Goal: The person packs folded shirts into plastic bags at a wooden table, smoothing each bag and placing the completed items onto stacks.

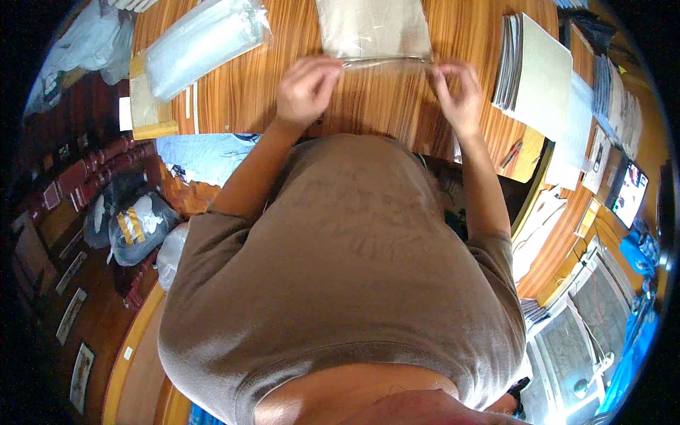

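A flat beige piece (375, 28), perhaps folded cloth, lies on the wooden table with a clear plastic bag (386, 62) around it. The bag's near edge forms a thin, shiny flap, slightly blurred. My left hand (306, 91) is closed, its fingertips pinching the flap's left end. At the right end, my right hand (459, 93) pinches the flap between thumb and fingers. Both wrists are just above the table's near part, and the flap is stretched between the hands. The far end of the beige piece runs out of view.
To the left lies a stack of clear plastic bags (205, 46). A pile of thin grey-beige boards or folders (535, 74) stands at the right. Near the right edge are pliers or snips (511, 154) and a lit phone (629, 195). Filled plastic bags (142, 227) sit lower left.
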`<action>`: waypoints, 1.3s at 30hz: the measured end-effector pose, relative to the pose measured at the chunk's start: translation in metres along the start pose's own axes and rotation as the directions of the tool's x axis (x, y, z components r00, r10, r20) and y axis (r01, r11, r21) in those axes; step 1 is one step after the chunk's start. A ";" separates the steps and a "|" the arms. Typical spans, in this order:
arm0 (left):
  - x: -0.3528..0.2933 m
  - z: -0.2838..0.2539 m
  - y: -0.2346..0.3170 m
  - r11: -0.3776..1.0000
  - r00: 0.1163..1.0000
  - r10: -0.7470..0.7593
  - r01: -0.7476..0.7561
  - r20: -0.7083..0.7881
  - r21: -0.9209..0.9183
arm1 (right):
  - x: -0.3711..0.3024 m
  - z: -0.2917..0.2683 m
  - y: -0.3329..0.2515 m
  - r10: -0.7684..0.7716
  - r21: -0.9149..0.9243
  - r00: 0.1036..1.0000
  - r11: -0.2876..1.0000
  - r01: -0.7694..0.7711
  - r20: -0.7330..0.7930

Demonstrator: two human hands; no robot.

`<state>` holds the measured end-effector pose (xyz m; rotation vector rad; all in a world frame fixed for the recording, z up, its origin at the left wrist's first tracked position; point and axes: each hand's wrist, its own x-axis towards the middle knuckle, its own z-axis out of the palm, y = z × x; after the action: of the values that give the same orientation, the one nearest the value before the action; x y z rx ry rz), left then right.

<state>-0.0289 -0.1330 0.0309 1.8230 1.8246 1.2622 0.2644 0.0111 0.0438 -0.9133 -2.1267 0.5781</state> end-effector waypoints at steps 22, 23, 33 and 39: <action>0.073 0.057 -0.050 0.859 0.792 -0.511 0.473 -0.334 -0.195 | 0.060 0.100 0.019 0.603 0.157 0.779 0.797 -0.583 -0.172; 0.075 0.053 -0.045 0.852 0.798 -0.523 0.497 -0.300 -0.164 | 0.064 0.096 0.020 0.598 0.111 0.782 0.801 -0.588 -0.175; 0.081 0.052 -0.055 0.893 0.869 -0.303 0.402 -0.391 0.201 | 0.066 0.101 0.042 0.485 -0.115 0.863 0.858 -0.500 -0.139; 0.076 0.049 -0.066 0.954 0.896 -0.080 0.195 -0.437 0.226 | 0.064 0.107 0.036 0.456 -0.044 0.858 0.877 -0.478 -0.235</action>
<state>-0.0514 -0.0336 -0.0165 1.5850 2.4151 1.5122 0.1667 0.0704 -0.0170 -1.5025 -1.7474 0.5776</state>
